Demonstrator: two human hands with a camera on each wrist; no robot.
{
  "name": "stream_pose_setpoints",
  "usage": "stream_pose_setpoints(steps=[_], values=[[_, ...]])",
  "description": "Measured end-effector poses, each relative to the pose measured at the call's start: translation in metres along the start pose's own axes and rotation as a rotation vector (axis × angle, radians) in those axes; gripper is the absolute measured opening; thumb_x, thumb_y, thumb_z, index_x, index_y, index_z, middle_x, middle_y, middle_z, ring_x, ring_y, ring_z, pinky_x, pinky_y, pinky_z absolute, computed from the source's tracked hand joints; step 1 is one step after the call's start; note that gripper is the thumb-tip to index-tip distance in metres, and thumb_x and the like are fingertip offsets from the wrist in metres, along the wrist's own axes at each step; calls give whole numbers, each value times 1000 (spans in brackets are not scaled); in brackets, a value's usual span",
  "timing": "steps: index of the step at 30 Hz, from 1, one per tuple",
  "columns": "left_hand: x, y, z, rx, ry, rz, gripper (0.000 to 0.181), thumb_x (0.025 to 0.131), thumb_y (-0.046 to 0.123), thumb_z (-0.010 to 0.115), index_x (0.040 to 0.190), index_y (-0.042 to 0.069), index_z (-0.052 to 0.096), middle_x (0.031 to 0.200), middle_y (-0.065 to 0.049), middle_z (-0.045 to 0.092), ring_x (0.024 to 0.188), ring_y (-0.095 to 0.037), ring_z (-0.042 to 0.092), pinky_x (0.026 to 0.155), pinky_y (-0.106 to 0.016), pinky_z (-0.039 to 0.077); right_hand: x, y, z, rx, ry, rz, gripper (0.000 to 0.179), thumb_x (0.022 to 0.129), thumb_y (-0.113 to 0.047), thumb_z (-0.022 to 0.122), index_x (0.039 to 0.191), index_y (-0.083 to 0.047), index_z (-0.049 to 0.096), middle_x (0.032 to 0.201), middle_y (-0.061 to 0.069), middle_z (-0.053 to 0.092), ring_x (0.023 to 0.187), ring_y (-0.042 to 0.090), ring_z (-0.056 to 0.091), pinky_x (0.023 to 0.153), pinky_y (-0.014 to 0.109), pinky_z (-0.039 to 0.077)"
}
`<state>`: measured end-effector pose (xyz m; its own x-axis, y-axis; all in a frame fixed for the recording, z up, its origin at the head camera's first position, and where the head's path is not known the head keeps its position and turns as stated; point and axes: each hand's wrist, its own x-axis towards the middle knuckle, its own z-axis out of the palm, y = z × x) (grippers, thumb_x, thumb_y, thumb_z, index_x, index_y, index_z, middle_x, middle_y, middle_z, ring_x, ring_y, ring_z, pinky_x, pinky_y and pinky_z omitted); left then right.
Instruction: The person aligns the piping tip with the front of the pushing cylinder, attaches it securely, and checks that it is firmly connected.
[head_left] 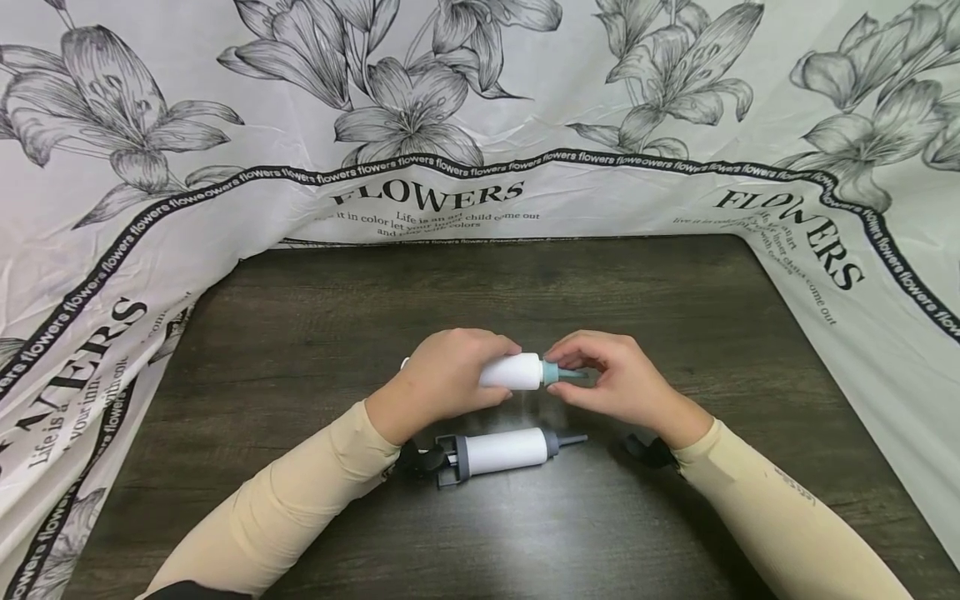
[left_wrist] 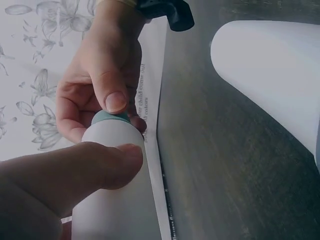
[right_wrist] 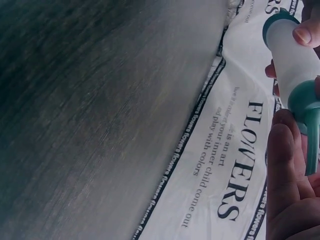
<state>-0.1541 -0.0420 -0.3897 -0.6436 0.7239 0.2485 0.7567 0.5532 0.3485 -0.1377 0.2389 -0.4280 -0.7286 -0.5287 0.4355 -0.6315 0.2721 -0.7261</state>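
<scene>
My left hand (head_left: 450,375) grips the white barrel (head_left: 522,372) of a large syringe-like tube, held level above the dark table. At the barrel's right end sits a teal nozzle cap (head_left: 551,372) with a thin spout, which my right hand (head_left: 626,379) pinches between thumb and fingers. The left wrist view shows the left thumb (left_wrist: 122,162) lying across the barrel. In the right wrist view a teal collar (right_wrist: 280,22) appears at the barrel's other end. Nearer to me lies a second tube (head_left: 506,452), white with grey end pieces and a grey spout.
The dark wooden table (head_left: 480,292) spreads around both hands. White flower-printed cloth (head_left: 630,200) hangs behind it and along both sides. Black wrist straps (head_left: 648,450) sit below the hands, the left one close to the grey-ended tube's handle.
</scene>
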Motion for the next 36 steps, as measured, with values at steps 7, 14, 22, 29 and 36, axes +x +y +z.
stream_pose_setpoints(steps=[7, 14, 22, 29, 36], values=[[1, 4, 2, -2, 8, 10, 45, 81, 24, 94, 120, 11, 77, 109, -2, 78, 91, -18, 74, 78, -38, 60, -2, -1, 0, -5, -4, 15, 42, 79, 6, 91, 115, -11, 76, 111, 0, 76, 94, 16, 76, 81, 31, 62], [-1, 3, 2, -8, 37, 44, 45, 81, 23, 94, 120, 10, 77, 109, -3, 78, 92, -18, 74, 78, -38, 60, -3, -3, 0, 12, -30, 66, 38, 90, 3, 83, 124, -10, 72, 111, 3, 77, 93, 17, 76, 75, 30, 61], [0, 3, 2, -15, 70, 80, 44, 81, 22, 93, 120, 10, 76, 110, -2, 78, 92, -16, 74, 78, -38, 60, -1, -4, -3, 115, -102, 161, 27, 104, 2, 65, 128, -8, 68, 101, 3, 79, 81, 31, 78, 73, 35, 63], [-1, 4, 3, -8, 70, 81, 45, 81, 22, 93, 121, 9, 76, 111, -3, 78, 93, -17, 74, 78, -39, 60, 1, -5, -2, 58, -144, 263, 20, 110, -10, 59, 128, -13, 68, 97, 4, 77, 76, 32, 75, 74, 37, 62], [-2, 5, 6, -1, 60, 79, 45, 81, 22, 93, 121, 9, 76, 110, -3, 78, 92, -17, 74, 78, -39, 60, 0, -5, 0, 32, -33, 172, 18, 100, 0, 72, 111, -14, 71, 96, -3, 74, 74, 26, 72, 64, 31, 57]])
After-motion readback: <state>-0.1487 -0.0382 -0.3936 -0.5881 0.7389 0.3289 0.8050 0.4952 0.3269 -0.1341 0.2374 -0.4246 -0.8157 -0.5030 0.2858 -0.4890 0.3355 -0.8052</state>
